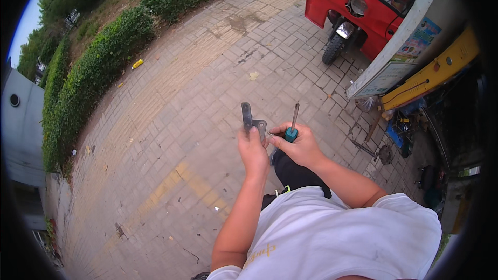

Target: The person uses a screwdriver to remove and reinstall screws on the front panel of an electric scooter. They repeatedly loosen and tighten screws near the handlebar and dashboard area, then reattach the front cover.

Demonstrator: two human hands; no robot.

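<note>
Jutting beyond gripping left fingers (253, 134), the bracket (247, 119) sits beside right fingers (281, 143) holding a screwdriver (291, 134).

The left hand (253, 151) and right hand (301, 147) (thumb toward the left one) are curled in grips just beside each other, the left forearm (240, 212) rising steeply, the right forearm (346, 180) slanting in from the right

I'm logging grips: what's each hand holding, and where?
Left hand: dark bracket, by its lower end. Right hand: screwdriver, by its teal handle; anything else, unclear.
</note>
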